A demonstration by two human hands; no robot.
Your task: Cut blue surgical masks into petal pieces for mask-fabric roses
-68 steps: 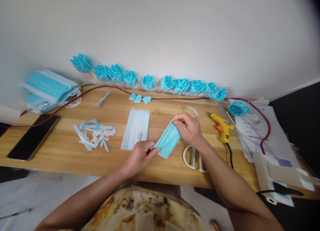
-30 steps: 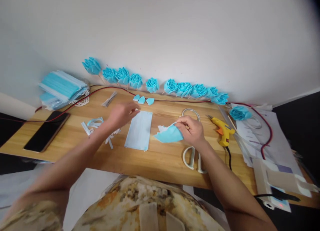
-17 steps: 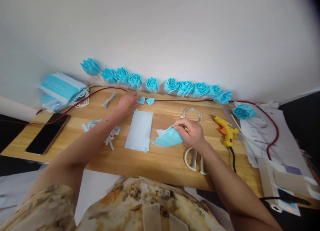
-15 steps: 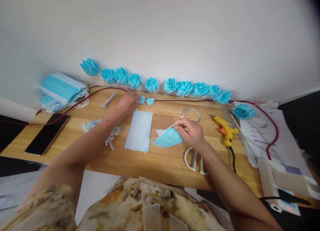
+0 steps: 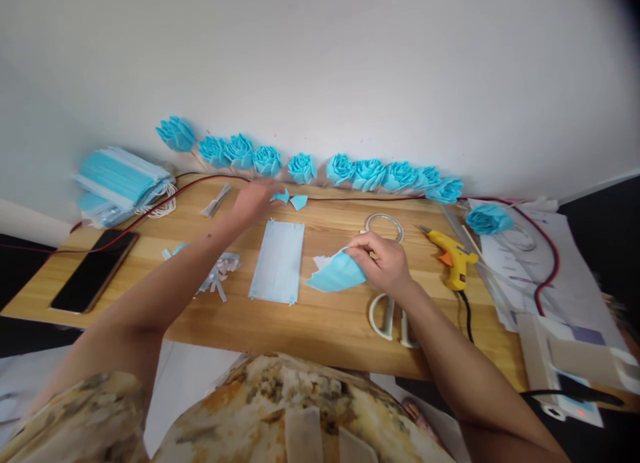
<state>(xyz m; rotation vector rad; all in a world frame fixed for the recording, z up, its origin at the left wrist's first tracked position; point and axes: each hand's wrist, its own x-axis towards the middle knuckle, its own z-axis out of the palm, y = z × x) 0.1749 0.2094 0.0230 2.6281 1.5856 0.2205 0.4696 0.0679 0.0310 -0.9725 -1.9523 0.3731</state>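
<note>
Home craft desk (image 5: 320, 316) – glue gun (image 5: 453, 257), paper roses (image 5: 367, 175)

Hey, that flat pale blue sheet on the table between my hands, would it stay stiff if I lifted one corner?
Probably floppy: the sheet looks like thin pleated fabric, and the similar blue piece in the right hand creases and sags. Likely very light, so a push should slide it over the smooth table, perhaps bunching it.
</note>
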